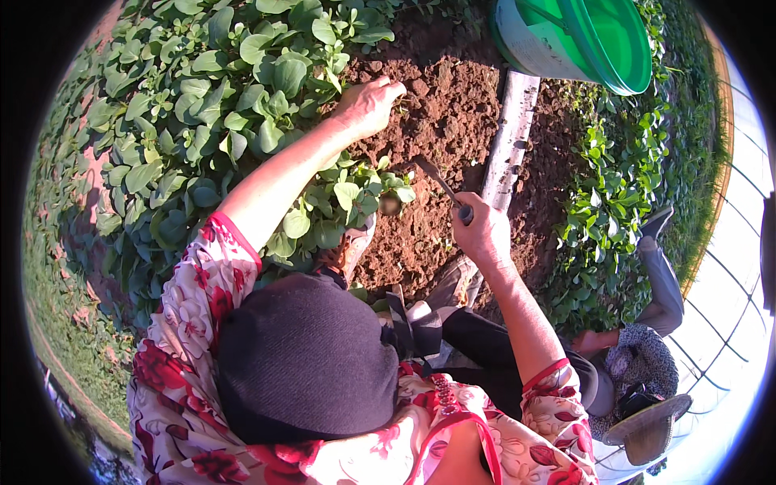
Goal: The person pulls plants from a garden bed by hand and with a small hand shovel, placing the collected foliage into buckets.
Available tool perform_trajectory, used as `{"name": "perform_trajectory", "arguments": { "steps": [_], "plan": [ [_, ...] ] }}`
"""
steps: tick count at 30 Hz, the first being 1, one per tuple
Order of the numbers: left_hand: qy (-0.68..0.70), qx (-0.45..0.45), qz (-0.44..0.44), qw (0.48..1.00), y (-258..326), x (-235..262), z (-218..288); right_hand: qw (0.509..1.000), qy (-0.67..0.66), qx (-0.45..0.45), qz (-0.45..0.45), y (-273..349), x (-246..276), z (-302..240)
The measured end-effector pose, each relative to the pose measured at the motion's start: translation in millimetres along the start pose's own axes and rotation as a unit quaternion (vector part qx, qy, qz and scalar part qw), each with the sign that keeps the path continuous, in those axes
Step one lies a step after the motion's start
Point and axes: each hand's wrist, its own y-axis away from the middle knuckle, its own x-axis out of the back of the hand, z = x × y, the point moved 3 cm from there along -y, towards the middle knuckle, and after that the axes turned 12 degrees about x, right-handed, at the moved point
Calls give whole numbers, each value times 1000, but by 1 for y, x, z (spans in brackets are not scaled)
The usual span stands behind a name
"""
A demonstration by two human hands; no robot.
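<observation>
Where leafy plants thin, bare red soil, green bucket

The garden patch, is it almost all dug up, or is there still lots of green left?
A patch of bare brown soil already looks cleared. Right now the left hand reaches into the dirt at the edge of the leafy plants, and the right hand grips a small digging tool. Lots of green is left. A green bucket stands beside the patch.
</observation>
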Motion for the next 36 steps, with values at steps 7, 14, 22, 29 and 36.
{"name": "perform_trajectory", "arguments": {
  "steps": [7, 14, 22, 29, 36],
  "plan": [
    [-280, 12, -5, 960, 4, -14, 27, 1000, -13, -11, 19, 6, -7, -5],
    [-228, -49, 114, 966, -7, -8, 3, 1000, -20, -5, 10, 2, -7, -17],
    [260, 109, -15, 959, -47, 34, 34, 999, -7, -33, 12, 6, 0, -10],
    [237, -189, 353, 885, -85, 162, 208, 999, -4, -13, 31, 8, -3, -15],
    [-20, -137, 163, 977, -127, 132, 255, 998, -34, -40, 26, 8, -25, -27]
  ]
}}
